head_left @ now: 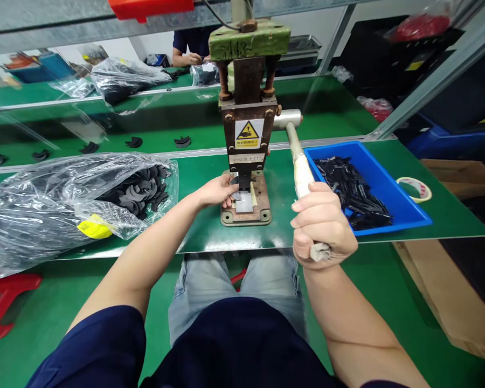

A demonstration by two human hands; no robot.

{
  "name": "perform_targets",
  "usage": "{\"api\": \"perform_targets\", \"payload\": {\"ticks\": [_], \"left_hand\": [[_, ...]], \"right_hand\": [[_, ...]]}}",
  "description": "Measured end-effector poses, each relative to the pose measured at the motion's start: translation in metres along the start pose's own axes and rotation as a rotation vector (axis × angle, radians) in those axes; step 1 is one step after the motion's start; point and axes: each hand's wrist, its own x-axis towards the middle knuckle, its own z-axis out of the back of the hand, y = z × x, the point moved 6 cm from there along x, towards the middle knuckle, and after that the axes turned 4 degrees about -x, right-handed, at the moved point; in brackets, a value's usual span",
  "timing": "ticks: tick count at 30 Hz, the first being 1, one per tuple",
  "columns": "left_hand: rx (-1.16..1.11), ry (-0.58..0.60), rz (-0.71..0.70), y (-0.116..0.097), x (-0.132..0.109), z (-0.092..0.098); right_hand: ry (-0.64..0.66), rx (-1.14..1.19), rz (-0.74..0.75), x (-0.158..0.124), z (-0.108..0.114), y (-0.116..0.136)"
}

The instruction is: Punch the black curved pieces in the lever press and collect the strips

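A hand press (247,113) with a yellow warning label stands on the green table. My right hand (323,226) is wrapped round the press's lever (301,164), which is covered in pale tape and slopes down towards me. At the press's base, my left hand (220,191) pinches a small dark curved part (236,195) beside the ram. Part of that piece is hidden by my fingers and the press. A light metal plate (244,202) lies on the base under the ram.
Left of the press lies a clear plastic bag (64,199) of dark curved parts. A blue tray (412,218) of thin black pieces sits at the right, near a tape roll (424,191). Several curved parts (134,142) line the far strip. Across the table, a person's hand (192,59) shows.
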Motion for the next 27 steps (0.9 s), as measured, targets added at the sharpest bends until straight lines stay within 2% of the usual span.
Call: {"api": "perform_targets", "payload": {"ticks": [11,13,16,19,20,22,24,27], "left_hand": [[0.015,0.006,0.183,0.003,0.014,0.002],[0.013,-0.019,0.139,0.000,0.009,-0.004],[0.007,-0.087,-0.006,-0.002,-0.007,-0.013],[0.011,-0.048,-0.195,0.004,-0.032,-0.012],[0.070,-0.059,-0.249,0.007,-0.043,-0.003],[0.310,-0.186,-0.312,0.014,-0.070,0.031],[0.644,-0.399,-0.287,0.019,-0.100,0.081],[1.059,-0.693,-0.070,0.024,-0.142,0.168]], "right_hand": [[-0.018,-0.008,0.010,0.001,-0.001,0.000],[-0.009,0.013,0.041,0.003,0.000,0.001],[0.009,0.028,0.080,0.004,0.002,-0.002],[0.001,0.027,0.106,0.002,0.002,-0.008],[-0.010,0.021,0.099,0.002,0.002,-0.010],[-0.044,0.001,0.062,0.001,0.002,-0.014],[-0.065,-0.012,0.035,0.000,0.002,-0.015],[-0.075,-0.011,0.040,0.000,0.001,-0.015]]}}
